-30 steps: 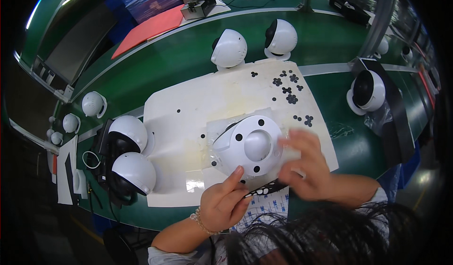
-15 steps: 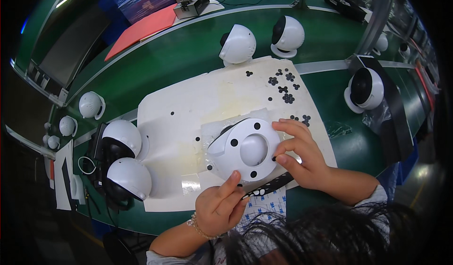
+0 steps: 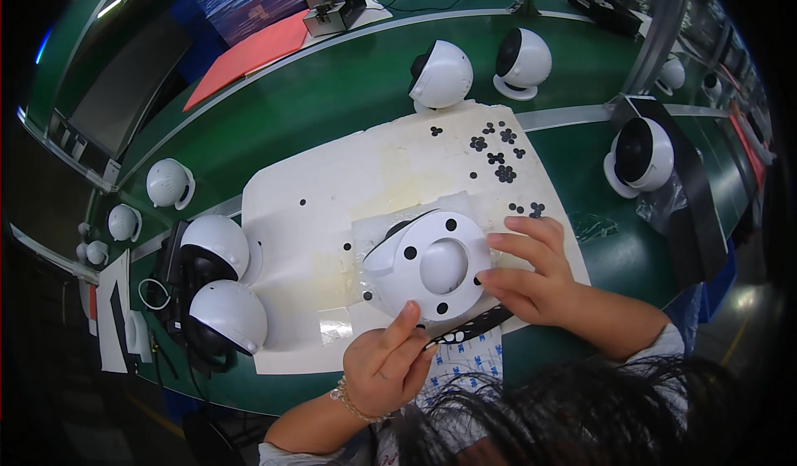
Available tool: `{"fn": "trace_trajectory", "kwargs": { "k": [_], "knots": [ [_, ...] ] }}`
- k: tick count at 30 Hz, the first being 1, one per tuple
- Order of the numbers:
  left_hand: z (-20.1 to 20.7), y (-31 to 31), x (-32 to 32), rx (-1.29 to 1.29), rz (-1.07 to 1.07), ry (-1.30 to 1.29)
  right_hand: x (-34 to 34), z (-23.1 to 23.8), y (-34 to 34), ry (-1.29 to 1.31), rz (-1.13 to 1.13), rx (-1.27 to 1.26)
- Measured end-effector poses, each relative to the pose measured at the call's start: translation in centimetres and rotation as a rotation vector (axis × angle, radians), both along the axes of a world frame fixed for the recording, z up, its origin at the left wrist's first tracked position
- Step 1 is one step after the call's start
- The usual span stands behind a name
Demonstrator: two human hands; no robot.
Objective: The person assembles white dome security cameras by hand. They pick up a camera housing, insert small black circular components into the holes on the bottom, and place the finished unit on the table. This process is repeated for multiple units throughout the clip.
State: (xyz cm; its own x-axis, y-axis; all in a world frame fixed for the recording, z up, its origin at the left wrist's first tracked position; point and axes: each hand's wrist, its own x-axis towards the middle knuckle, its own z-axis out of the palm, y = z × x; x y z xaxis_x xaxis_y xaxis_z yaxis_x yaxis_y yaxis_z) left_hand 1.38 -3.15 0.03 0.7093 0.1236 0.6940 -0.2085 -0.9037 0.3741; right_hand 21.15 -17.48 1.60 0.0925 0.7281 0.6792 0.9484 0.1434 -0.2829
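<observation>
A white, ball-shaped device lies on a foam sheet (image 3: 365,229) in front of me, its round white base ring (image 3: 477,254) facing up. Several black round pads (image 3: 410,253) sit on the ring. My right hand (image 3: 540,271) has its fingers apart, one fingertip touching a pad (image 3: 477,281) at the ring's right edge. Below the ring is my left hand (image 3: 388,366), index finger stretched up to its lower edge. The other left fingers are closed at the end of a black strip with punched holes (image 3: 473,327); a black pad shows by them.
More white devices stand at the left (image 3: 228,312), on the far green belt (image 3: 332,96) and at the right (image 3: 643,154). Loose black pads (image 3: 505,174) lie on the white board (image 3: 290,250). A printed backing sheet (image 3: 469,362) lies near me.
My right fingers have shifted, with one fingertip now on the right-edge pad. The devices on the far belt have moved right. My left hand has stayed almost still.
</observation>
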Motion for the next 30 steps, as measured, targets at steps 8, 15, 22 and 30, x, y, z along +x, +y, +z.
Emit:
{"fn": "trace_trajectory", "kwargs": {
  "k": [8, 15, 22, 30],
  "knots": [
    [-0.1, -0.1, -0.3, -0.185, -0.088, 0.023, -0.2, 0.6, 2.3, 1.510, 0.316, -0.330],
    [-0.8, 0.8, -1.8, -0.357, -0.329, 0.165, 4.3, 4.4, 12.4, 1.104, 0.140, -0.133],
    [0.9, 1.0, -1.8, -0.880, -0.412, 0.581, 13.4, -4.5, 24.0, -0.307, -0.292, -0.261],
    [-0.3, 1.2, -2.6, -0.891, -0.394, 0.578, 14.1, -4.5, 14.3, 0.177, -0.366, -0.355]
  ]
}}
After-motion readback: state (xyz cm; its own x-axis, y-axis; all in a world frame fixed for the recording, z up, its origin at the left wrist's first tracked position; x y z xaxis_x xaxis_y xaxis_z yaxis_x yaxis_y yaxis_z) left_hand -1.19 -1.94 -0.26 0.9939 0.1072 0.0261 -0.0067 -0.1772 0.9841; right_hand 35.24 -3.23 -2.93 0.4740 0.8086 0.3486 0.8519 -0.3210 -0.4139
